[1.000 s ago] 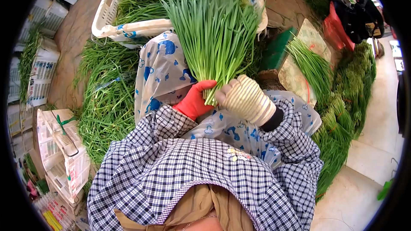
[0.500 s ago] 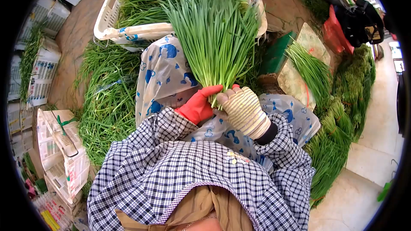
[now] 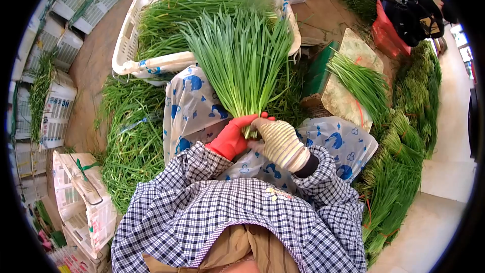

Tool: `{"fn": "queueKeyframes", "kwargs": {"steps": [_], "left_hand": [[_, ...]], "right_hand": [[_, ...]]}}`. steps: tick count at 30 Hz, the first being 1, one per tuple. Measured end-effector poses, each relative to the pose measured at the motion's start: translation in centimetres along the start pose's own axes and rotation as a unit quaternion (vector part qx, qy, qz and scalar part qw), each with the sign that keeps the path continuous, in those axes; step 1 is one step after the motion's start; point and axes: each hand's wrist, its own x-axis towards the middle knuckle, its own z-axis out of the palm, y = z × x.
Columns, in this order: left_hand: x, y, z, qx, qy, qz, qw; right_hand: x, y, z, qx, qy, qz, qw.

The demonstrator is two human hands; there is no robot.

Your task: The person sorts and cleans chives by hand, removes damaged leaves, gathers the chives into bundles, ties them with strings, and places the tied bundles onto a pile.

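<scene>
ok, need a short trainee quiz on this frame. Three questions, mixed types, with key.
1. True or false: both hands wear matching gloves.
2. Choose one: what colour are the prints on the crinkled translucent plastic sheet? A) red B) blue C) yellow
3. Short answer: the leaf tips of the long, thin-leaved green bunch fan out toward which container?

Key:
1. False. The left hand is gloved in plain red, the right hand in striped cream.
2. B.
3. The white, rectangular, perforated plastic crate, which has more greens lying in it.
</scene>
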Motion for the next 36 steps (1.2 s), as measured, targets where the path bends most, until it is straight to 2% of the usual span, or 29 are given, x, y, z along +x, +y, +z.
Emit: {"fn": "queueKeyframes", "kwargs": {"steps": [1, 2, 4, 6, 8, 10, 12, 14, 16, 17, 18, 19, 20, 22, 23, 25, 27, 28, 29, 32, 34, 36], "left_hand": [[-0.3, 0.7, 0.1, 0.108, 0.072, 0.009, 0.991], [-0.7, 1.1, 0.3, 0.218, 0.145, 0.02, 0.965], [-1.9, 2.9, 1.5, 0.261, 0.162, 0.012, 0.951], [-3.3, 5.2, 3.8, 0.356, 0.176, -0.018, 0.918], [-4.6, 8.8, 7.1, 0.466, 0.191, 0.004, 0.864], [-5.6, 13.4, 9.7, 0.665, 0.136, 0.011, 0.734], [-6.4, 15.9, 15.4, 0.865, 0.187, 0.01, 0.465], [-7.3, 20.6, 16.7, 0.978, 0.122, 0.152, 0.069], [-7.0, 20.4, 22.9, 0.967, 0.202, 0.096, -0.125], [-7.1, 20.5, 25.0, 0.952, 0.177, 0.135, -0.21], [-6.8, 20.8, 26.5, 0.93, 0.148, 0.168, -0.293], [-6.5, 21.4, 27.7, 0.901, 0.109, 0.196, -0.372], [-6.4, 21.4, 28.3, 0.899, 0.109, 0.199, -0.375], [-5.8, 19.7, 30.2, 0.859, 0.069, 0.219, -0.458], [-5.5, 19.4, 30.8, 0.853, 0.06, 0.208, -0.475], [-4.9, 18.3, 31.4, 0.851, 0.055, 0.204, -0.48], [-4.2, 16.3, 32.1, 0.844, 0.037, 0.211, -0.491], [-3.7, 15.6, 32.3, 0.843, 0.022, 0.213, -0.493], [-3.2, 15.1, 32.3, 0.843, 0.011, 0.217, -0.492], [-1.7, 10.9, 32.8, 0.852, -0.01, 0.211, -0.479], [-1.5, 8.3, 33.4, 0.815, -0.019, 0.233, -0.53], [-1.0, 8.3, 33.9, 0.794, -0.024, 0.252, -0.552]], "right_hand": [[0.2, -0.2, -0.7, 0.013, -0.056, 0.022, 0.998], [0.1, -0.2, -1.7, -0.009, -0.09, -0.022, 0.996], [-0.6, -0.6, -3.6, 0.059, -0.057, -0.06, 0.995], [-0.8, -1.2, -6.3, 0.047, -0.008, -0.05, 0.998], [-1.1, 1.9, -6.1, 0.091, 0.184, -0.15, 0.967], [-1.7, 2.4, -8.2, 0.08, 0.236, -0.116, 0.962], [-2.3, 3.0, -9.5, 0.11, 0.299, -0.074, 0.945], [-2.9, 3.0, -11.3, 0.119, 0.342, -0.043, 0.931], [-3.8, 3.8, -12.6, 0.169, 0.386, -0.007, 0.907], [-4.0, 6.5, -13.1, 0.136, 0.381, 0.025, 0.914], [-3.9, 8.3, -12.9, 0.129, 0.449, -0.007, 0.884], [-4.4, 9.3, -13.3, 0.228, 0.466, 0.004, 0.855], [-4.9, 9.9, -13.8, 0.322, 0.476, 0.016, 0.818], [-5.2, 10.6, -15.1, 0.305, 0.587, -0.02, 0.75], [-5.6, 10.7, -15.8, 0.302, 0.596, -0.051, 0.742], [-5.8, 6.9, -17.0, 0.164, 0.618, -0.07, 0.765], [-5.7, 1.8, -17.7, 0.118, 0.523, -0.136, 0.833], [-5.3, -0.4, -18.3, 0.028, 0.472, -0.161, 0.866], [-3.9, -2.4, -17.8, 0.024, 0.482, -0.146, 0.864], [1.1, -7.3, -16.7, -0.031, 0.387, -0.139, 0.911], [5.3, -6.3, -14.9, -0.046, 0.501, -0.184, 0.845], [6.1, -6.1, -15.0, -0.005, 0.5, -0.156, 0.852]]}}
